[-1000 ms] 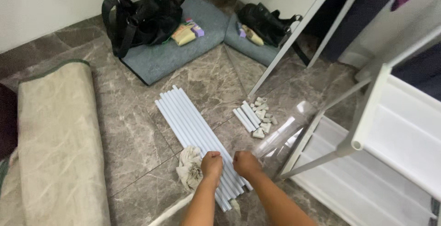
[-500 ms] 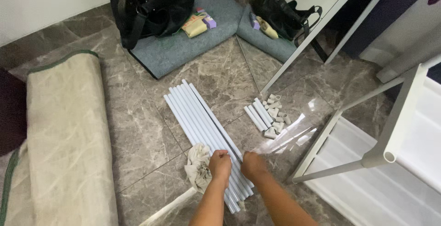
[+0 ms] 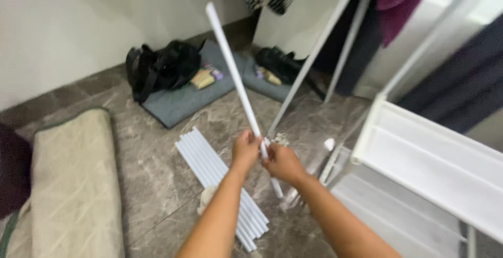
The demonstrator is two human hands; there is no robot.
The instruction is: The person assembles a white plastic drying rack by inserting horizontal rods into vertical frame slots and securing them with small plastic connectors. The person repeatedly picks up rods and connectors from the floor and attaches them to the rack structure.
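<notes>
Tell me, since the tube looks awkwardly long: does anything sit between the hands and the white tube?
Nothing visible does. The left hand and right hand both already grip the white tube near its lower end.

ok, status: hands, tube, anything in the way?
Left hand and right hand both gripping one white tube, raised and tilted. Tube pile on floor below. White rack close right.

grey marble floor [image 3: 157, 153], white wall [image 3: 78, 22].

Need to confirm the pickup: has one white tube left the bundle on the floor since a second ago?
Yes. One white tube is now lifted off the floor bundle, held by the left hand and right hand, pointing up toward the wall.
</notes>
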